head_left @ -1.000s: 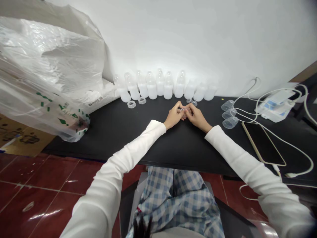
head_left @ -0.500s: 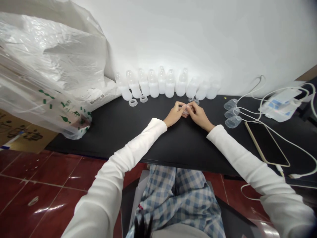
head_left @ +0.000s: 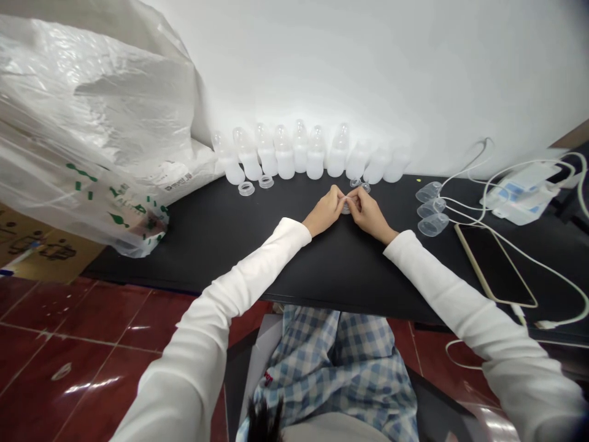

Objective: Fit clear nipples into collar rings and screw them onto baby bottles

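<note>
My left hand (head_left: 326, 210) and my right hand (head_left: 367, 212) meet just above the black table, fingertips pinched together. Between them is a small translucent bottle ring (head_left: 346, 209), mostly covered by the fingers; whether a nipple sits in it I cannot make out. Behind the hands, a row of white baby bottles (head_left: 315, 162) stands along the wall, several with clear domed caps. Two loose bottle rings (head_left: 246, 188) lie before the bottles at the left. Two small clear nipples (head_left: 365, 186) rest just beyond my right hand.
Three clear caps (head_left: 433, 224) lie on their sides at the right. Beside them are a phone (head_left: 497, 265), white cables and a white power strip (head_left: 519, 193). A large white plastic bag (head_left: 138, 104) and a printed clear bag (head_left: 115, 209) fill the left. The table's front edge is near my lap.
My left fingers have shifted slightly up and curled more tightly, and more of the ring shows below the fingertips. My right hand stays nearly in place. The bottles have not moved.
</note>
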The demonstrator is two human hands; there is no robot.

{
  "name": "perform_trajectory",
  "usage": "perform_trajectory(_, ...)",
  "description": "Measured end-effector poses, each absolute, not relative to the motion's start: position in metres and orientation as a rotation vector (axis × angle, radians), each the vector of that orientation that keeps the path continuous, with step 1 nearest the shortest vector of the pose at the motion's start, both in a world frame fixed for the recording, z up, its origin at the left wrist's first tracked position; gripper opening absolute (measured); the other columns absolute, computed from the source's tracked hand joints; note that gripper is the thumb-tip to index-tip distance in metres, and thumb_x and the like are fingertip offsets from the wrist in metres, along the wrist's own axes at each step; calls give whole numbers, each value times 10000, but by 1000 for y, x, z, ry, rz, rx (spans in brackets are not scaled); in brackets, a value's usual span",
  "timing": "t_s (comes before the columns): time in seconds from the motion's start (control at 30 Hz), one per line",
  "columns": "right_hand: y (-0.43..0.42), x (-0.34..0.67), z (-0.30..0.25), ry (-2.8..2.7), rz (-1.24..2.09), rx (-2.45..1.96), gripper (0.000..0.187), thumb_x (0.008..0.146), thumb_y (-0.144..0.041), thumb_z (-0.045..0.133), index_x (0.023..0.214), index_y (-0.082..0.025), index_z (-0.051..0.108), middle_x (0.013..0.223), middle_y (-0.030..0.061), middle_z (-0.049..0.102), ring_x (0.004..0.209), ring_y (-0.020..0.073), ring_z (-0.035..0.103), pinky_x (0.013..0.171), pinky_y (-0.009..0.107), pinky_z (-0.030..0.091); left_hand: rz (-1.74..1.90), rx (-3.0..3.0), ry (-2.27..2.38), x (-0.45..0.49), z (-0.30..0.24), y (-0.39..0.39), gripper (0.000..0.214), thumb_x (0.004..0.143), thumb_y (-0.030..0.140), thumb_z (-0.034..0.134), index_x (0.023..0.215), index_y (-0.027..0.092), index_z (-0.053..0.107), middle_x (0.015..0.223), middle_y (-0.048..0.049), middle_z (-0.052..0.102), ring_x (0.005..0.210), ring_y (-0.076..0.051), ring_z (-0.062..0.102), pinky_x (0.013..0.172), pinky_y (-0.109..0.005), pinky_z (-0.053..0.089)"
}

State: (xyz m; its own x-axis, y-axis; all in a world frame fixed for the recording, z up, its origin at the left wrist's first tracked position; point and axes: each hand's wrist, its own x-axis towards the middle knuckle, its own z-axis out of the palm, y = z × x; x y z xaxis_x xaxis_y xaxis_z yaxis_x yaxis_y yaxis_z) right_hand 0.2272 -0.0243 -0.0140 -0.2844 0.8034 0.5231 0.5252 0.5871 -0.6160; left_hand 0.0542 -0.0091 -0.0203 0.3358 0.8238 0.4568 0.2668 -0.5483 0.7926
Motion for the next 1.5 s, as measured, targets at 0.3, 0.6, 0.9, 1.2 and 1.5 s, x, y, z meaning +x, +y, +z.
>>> perform_trajectory(0.3, -23, 230, -15, -1926, 474, -1104, 352, 1005, -590, 503, 975, -240, 521, 751, 1, 574, 637, 168, 512, 623, 331, 456, 1042, 1611, 851, 51, -24, -2, 229, 929, 304, 735, 957, 189, 538, 843, 4, 676, 747, -105, 666, 786, -264, 535)
perform_trajectory(0.6, -27, 230, -10, -1992, 484, -1066, 252, 985, -487, 557, 1028, -241, 519, 680, -45, 485, 557, 144, 442, 570, 311, 408, 1098, 1630, 898, 52, -22, -6, 182, 927, 232, 724, 948, 186, 549, 838, 5, 683, 740, -108, 674, 791, -277, 556)
perform_trajectory(0.9, -29, 226, -11, -1965, 542, -1056, 179, 971, -404, 558, 1025, -245, 495, 721, -40, 487, 595, 147, 441, 605, 315, 417, 1158, 1784, 1002, 58, -19, -12, 235, 965, 208, 655, 884, 223, 436, 766, 29, 615, 701, -123, 631, 740, -275, 504)
perform_trajectory(1.2, -29, 224, -11, -1929, 498, -1106, 215, 963, -445, 572, 984, -245, 497, 687, -39, 488, 577, 151, 434, 593, 320, 409, 1091, 1665, 904, 57, -20, -9, 213, 961, 196, 663, 917, 218, 456, 778, 44, 630, 640, -100, 648, 687, -251, 526)
perform_trajectory(1.5, -25, 229, -15, -1858, 474, -1130, 298, 966, -540, 540, 1031, -251, 505, 810, 13, 546, 674, 184, 482, 663, 354, 462, 1151, 1653, 876, 57, -19, -10, 262, 878, 240, 781, 964, 203, 537, 925, -8, 678, 815, -121, 677, 827, -290, 550)
